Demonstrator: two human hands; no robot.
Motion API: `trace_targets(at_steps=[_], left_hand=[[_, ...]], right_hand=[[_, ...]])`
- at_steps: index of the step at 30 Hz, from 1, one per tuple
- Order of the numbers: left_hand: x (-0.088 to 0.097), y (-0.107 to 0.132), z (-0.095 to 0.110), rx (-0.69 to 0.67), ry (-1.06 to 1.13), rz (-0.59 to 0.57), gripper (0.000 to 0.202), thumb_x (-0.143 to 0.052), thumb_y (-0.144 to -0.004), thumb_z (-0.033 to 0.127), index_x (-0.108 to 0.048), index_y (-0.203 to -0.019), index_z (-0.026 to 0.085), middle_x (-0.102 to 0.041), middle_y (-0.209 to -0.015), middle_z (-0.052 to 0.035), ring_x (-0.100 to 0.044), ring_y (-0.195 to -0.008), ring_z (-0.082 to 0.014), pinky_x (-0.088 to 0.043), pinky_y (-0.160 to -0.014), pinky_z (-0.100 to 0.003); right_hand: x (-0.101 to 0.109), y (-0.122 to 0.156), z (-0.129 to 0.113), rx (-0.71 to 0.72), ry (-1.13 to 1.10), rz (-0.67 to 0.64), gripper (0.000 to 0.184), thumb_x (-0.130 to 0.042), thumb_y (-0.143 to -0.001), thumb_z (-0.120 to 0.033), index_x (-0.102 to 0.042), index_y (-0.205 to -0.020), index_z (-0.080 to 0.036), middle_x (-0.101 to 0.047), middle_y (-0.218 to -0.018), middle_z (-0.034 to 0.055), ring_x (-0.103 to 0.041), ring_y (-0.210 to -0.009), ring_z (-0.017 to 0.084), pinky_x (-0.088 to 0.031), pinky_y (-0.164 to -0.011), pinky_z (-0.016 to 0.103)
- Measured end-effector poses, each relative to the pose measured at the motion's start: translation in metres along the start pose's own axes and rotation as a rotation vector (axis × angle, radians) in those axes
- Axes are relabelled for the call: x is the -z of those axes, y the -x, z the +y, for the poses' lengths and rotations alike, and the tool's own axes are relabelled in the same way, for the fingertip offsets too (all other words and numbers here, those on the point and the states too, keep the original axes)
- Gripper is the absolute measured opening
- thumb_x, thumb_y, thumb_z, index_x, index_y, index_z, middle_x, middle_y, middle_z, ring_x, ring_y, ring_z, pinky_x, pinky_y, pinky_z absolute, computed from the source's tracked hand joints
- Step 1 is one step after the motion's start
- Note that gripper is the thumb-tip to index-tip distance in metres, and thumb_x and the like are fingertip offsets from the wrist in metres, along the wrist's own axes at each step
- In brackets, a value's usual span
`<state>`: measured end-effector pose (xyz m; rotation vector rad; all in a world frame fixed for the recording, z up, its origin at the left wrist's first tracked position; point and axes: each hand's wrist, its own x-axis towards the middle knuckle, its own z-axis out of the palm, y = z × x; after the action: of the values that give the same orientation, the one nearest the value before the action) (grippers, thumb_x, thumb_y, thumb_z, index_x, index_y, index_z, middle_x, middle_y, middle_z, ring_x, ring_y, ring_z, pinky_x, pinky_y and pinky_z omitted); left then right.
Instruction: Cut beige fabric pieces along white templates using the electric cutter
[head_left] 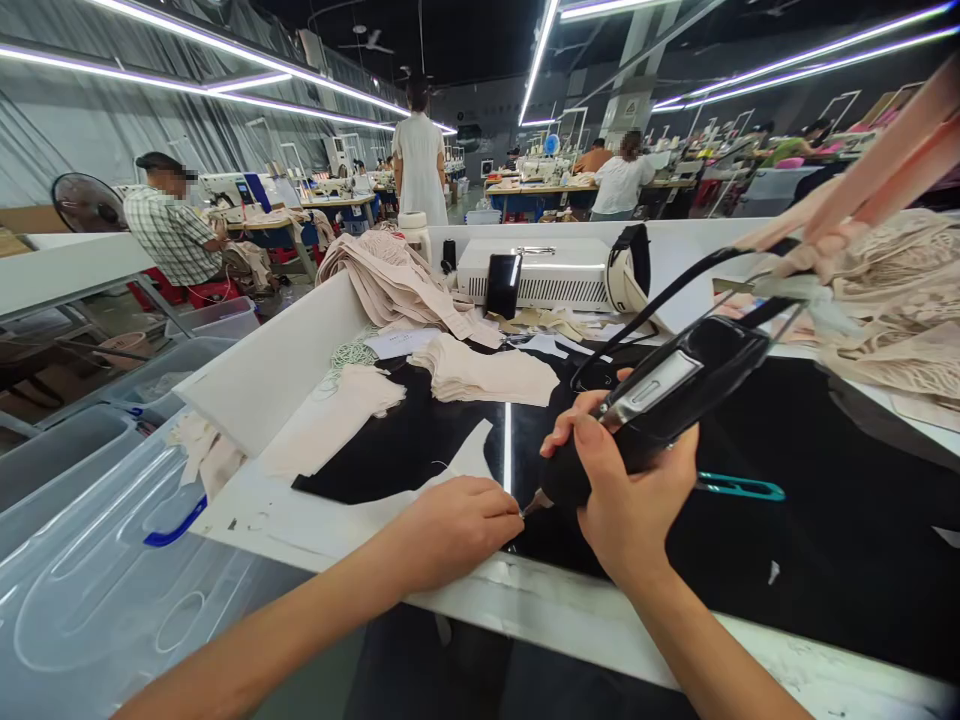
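Only the head view here, so it all comes from that one.

The biggest worry for me is how close the tip of the black handheld tool [675,390] sits to the left hand [457,525]. The point is practically touching those fingertips [514,515] at the front edge of the bench [825,520]. If the tip is hot or sharp, I'd say one small slip or a twitch of the wrist puts it into a finger. The tool's black cord [660,300] loops up toward the hanging beige garments [885,170], so I reckon a snag there could jerk the tip sideways. The teal snips [739,487] lie just beside the right wrist, and a careless drag of the arm could knock them along the bench.

On the fingers: the right hand [626,500] is clenched around the fat lower end of the tool like a thick pen, thumb on top, tip aimed down and left. The left fingers are bunched together and pressed down by the edge of a pale cut piece [457,458], right where the tip lands. I can't tell whether they're pinching a thread or just holding it flat, it's too small to see.

A stack of beige pieces [487,372] sits further back, well apart from both hands.
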<state>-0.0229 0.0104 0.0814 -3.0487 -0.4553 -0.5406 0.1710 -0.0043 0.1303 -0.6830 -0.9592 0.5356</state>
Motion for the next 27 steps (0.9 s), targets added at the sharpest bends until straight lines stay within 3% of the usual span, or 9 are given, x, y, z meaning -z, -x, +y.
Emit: trace_targets(at_steps=[11, 21, 27], left_hand=[[0.002, 0.009, -0.003, 0.019, 0.041, 0.142, 0.021, -0.057, -0.121, 0.013, -0.078, -0.124, 0.012, -0.085, -0.115, -0.0095, -0.082, -0.105, -0.0226, -0.068, -0.097, -0.035], [0.004, 0.013, -0.003, 0.095, 0.057, 0.139, 0.024, -0.056, -0.124, 0.02, -0.079, -0.129, 0.017, -0.084, -0.119, -0.0096, -0.082, -0.105, -0.0214, -0.068, -0.095, -0.033], [0.008, 0.013, 0.0, 0.118, 0.052, 0.108, 0.024, -0.056, -0.122, 0.018, -0.079, -0.13, 0.016, -0.083, -0.121, -0.0104, -0.081, -0.111, -0.0225, -0.067, -0.103, -0.035]], right_hand=[[-0.007, 0.006, -0.005, -0.025, -0.033, 0.014, 0.045, -0.1, -0.095, -0.033, -0.062, -0.117, -0.028, -0.076, -0.091, -0.0057, -0.07, -0.061, 0.014, -0.067, -0.057, 0.029], [-0.004, 0.006, -0.002, 0.013, -0.026, -0.018, 0.041, -0.096, -0.097, -0.026, -0.062, -0.12, -0.028, -0.076, -0.093, -0.0061, -0.072, -0.063, 0.013, -0.065, -0.056, 0.027], [-0.003, 0.006, -0.002, 0.005, -0.029, -0.01, 0.042, -0.098, -0.097, -0.03, -0.062, -0.118, -0.028, -0.076, -0.093, -0.0062, -0.071, -0.063, 0.013, -0.065, -0.057, 0.028]])
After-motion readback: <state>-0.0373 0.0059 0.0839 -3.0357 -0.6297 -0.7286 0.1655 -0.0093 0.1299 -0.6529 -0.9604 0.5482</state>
